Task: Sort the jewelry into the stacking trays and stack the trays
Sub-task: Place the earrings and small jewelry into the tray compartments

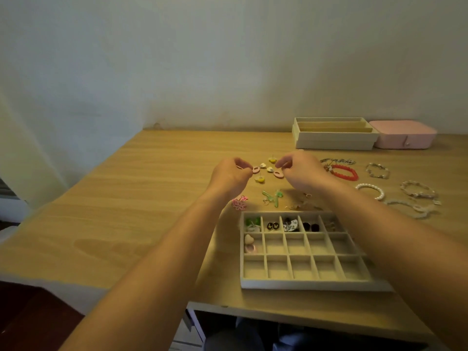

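Wooden table (157, 198) | left hand (229, 174) pinches pink earring (255, 170) | right hand (302, 173) pinches other pink earring (278, 173)

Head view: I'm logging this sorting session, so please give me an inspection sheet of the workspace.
Surface: wooden table, dry, against a pale wall.
Job's things: grid tray near the front edge, top row filled; stacked long trays at the back; loose earrings between the hands; bracelets, including a red bracelet, to the right.
Clutter: pink box, closed.
Grippers: left hand and right hand each pinch a pink earring.
Cables: nothing seen.
Surroundings: dark floor below; nothing else seen.
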Tool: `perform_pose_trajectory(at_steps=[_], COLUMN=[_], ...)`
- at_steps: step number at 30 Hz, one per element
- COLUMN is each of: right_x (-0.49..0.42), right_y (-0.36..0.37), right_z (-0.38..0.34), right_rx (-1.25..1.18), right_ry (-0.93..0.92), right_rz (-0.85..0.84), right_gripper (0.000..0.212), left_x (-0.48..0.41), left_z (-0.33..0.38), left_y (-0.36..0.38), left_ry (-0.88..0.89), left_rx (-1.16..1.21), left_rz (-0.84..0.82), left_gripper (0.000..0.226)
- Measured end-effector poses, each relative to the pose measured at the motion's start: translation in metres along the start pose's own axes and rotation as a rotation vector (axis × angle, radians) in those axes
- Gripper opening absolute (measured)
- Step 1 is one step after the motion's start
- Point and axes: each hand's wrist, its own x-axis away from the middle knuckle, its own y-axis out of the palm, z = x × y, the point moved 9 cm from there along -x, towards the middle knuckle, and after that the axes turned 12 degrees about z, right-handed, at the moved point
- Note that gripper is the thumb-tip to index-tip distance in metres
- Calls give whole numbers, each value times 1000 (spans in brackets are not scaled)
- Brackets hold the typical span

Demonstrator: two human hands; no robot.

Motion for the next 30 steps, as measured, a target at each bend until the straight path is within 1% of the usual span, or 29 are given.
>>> perform_pose_trajectory(at_steps=[5, 10, 12, 16, 20, 22, 24, 27, 30], right_x=[-30, -48, -50, -54, -50, -46, -44, -36, -21], right_y=[24, 49, 55, 60, 55, 44, 30, 10, -7], right_z=[-7, -13, -15, -15, -17, -18, -16, -13, -17], right_rx=[117, 264, 318, 376, 376, 319, 210, -88, -367], right_ry=[-45, -119, -146, -150, -163, -149, -112, -8, 75], right_rz=[-22, -119, -124, -70, -66, -48, -24, -38, -86], right_gripper=[35, 36, 33, 18, 16, 16, 17, 14, 13], left_x=[-27, -43, -46, -46, -41, -36, -29, -18, -4], left_z=[-8, -17, -20, -23, -22, -21, -18, -10, 1], left_y=[10, 17, 19, 22, 18, 13, 9, 4, 5], left_ry=[-35, -88, -97, -97, -79, -75, -73, -60, -42], left_rx=[97, 204, 224, 236, 244, 249, 246, 237, 229], left_rz=[74, 133, 139, 131, 109, 100, 88, 55, 3], left_gripper=[12, 10, 11, 12, 11, 12, 13, 14, 16])
